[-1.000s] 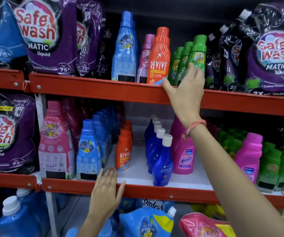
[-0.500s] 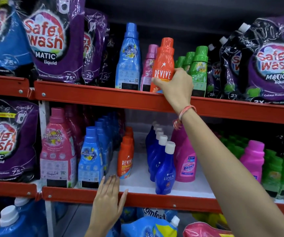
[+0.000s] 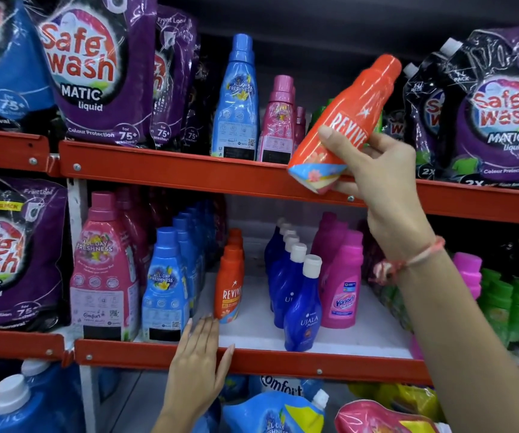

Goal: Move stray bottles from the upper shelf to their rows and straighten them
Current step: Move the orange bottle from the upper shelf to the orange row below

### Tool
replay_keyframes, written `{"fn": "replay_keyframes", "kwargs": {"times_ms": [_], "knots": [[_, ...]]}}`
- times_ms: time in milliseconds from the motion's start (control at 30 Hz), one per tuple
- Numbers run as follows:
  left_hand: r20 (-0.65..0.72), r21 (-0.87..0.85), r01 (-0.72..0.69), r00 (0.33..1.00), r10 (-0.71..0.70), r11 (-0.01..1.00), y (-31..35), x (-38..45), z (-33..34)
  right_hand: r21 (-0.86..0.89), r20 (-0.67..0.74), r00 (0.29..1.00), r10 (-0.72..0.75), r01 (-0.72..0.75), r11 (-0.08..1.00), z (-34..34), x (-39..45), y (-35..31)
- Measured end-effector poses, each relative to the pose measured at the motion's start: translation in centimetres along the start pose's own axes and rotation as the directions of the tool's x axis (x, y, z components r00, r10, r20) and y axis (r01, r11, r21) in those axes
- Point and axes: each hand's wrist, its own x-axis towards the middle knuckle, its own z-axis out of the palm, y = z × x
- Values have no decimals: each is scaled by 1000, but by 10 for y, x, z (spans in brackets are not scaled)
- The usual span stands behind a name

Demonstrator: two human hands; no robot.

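Note:
My right hand (image 3: pixel 376 170) grips an orange Revive bottle (image 3: pixel 342 123), tilted with its cap up to the right, in front of the upper shelf's red rail (image 3: pixel 173 170). On that shelf stand a tall blue bottle (image 3: pixel 236 98), pink bottles (image 3: pixel 278 120) and green bottles, mostly hidden behind the held one. On the lower shelf (image 3: pixel 330 335) a row of orange Revive bottles (image 3: pixel 229 285) stands between a blue row (image 3: pixel 166 289) and dark blue Ujala bottles (image 3: pixel 301 304). My left hand (image 3: pixel 198 370) rests flat and open on the lower shelf's front rail, just below the Revive row.
Purple Safe Wash pouches (image 3: pixel 95 70) fill the upper left, and more (image 3: pixel 495 110) the upper right. Pink Vanish bottles (image 3: pixel 342 282), green bottles (image 3: pixel 508 304) and a large pink bottle (image 3: pixel 103 270) share the lower shelf. Blue and pink refill packs lie below.
My right hand closed on the orange Revive bottle, lifted it off the upper shelf and tilted it out toward me. My left hand stayed on the lower rail.

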Motion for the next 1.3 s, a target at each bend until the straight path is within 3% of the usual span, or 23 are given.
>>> {"fn": "replay_keyframes", "kwargs": {"times_ms": [133, 267, 433, 633, 967, 1300], "knots": [[-4, 12, -12, 1000, 12, 1000, 1, -1, -1, 22, 4, 998, 69, -70, 997, -6, -34, 21], [1, 16, -15, 1000, 15, 1000, 2, -1, -3, -63, -13, 993, 115, -116, 991, -2, -61, 58], [12, 22, -26, 1000, 26, 999, 1, 0, -2, -307, -23, 989, 144, -143, 941, 15, -92, 108], [57, 52, -25, 998, 22, 998, -1, 0, -3, -465, -19, 976, 218, -202, 862, 42, -105, 166], [31, 38, -51, 998, 49, 998, -4, 2, 0, -591, -33, 960, 277, -242, 770, 67, -113, 225], [-19, 49, -56, 998, 57, 997, -3, 3, 4, -603, 30, 968, 249, -181, 777, 70, -123, 236]]}}
